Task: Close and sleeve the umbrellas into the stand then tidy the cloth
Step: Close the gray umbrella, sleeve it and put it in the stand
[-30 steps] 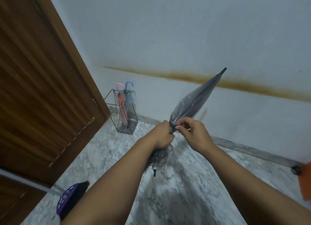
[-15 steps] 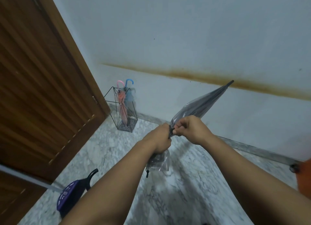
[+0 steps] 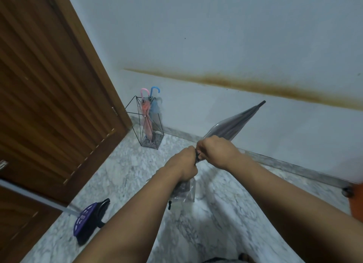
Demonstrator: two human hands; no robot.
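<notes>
Umbrellas are the job, and the grey umbrella (image 3: 233,125) is the one I have in hand now, furled, slanting up to the right with its tip toward the wall (image 3: 216,36), and wrapped in a clear plastic sleeve (image 3: 184,192) whose loose end hangs crumpled below my fist. My left hand (image 3: 186,164) is curled tight around the shaft near the handle end, and my right hand (image 3: 218,150) is curled just beside it, knuckles nearly touching, fingers pinching at the mouth of the sleeve or a strap there; I cannot tell which from this angle. The wire stand (image 3: 146,123) sits on the marble floor (image 3: 137,164) in the corner by the wooden door (image 3: 49,95), well apart from me, with a pink umbrella (image 3: 145,113) and a blue umbrella (image 3: 154,105) upright inside it. A purple umbrella (image 3: 86,221) lies on the floor at lower left. My worry is the thin plastic: pulling hard with both fists so close could tear it or bunch it against the folded canopy. The slack end could also snag on the stand's wires when I lower it in, and a careless push could tip that light frame. The cloth is not in view, unless the orange shape (image 3: 357,201) at the right edge is it.
</notes>
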